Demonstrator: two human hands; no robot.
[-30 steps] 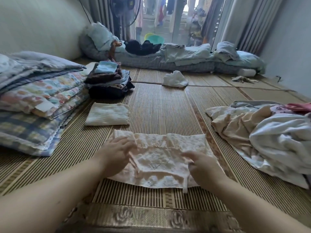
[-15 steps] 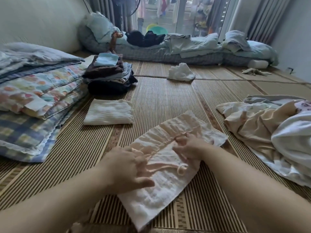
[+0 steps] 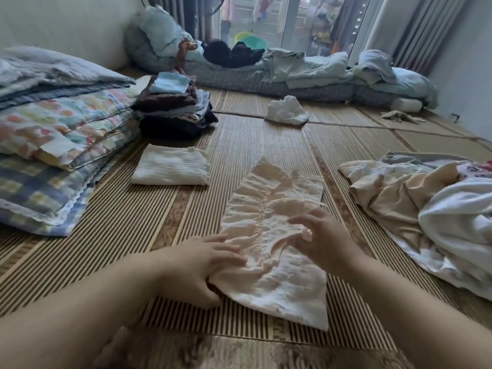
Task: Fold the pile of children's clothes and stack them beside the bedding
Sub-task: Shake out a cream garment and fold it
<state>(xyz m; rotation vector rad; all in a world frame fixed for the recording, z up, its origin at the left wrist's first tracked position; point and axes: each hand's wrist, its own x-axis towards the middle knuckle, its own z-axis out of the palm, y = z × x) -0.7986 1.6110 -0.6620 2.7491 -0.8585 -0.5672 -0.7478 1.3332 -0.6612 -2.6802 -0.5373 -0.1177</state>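
While it lies on the mat [image 3: 119,235] in the near middle, the pink garment [image 3: 277,230] runs lengthwise near to far, its far end leaning slightly right. The left hand [image 3: 207,265] pinches its near left edge, thumb beneath; the right hand [image 3: 322,241] rests relaxed, spread fingers on its right side. Folded clothes [image 3: 173,107] and bedding [image 3: 58,145] sit far left, the unfolded pile [image 3: 426,209] right

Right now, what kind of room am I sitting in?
Likely a home bedroom: a woven straw mat covers the floor, folded quilts are stacked at the left, and a floor mattress lies along the far side.
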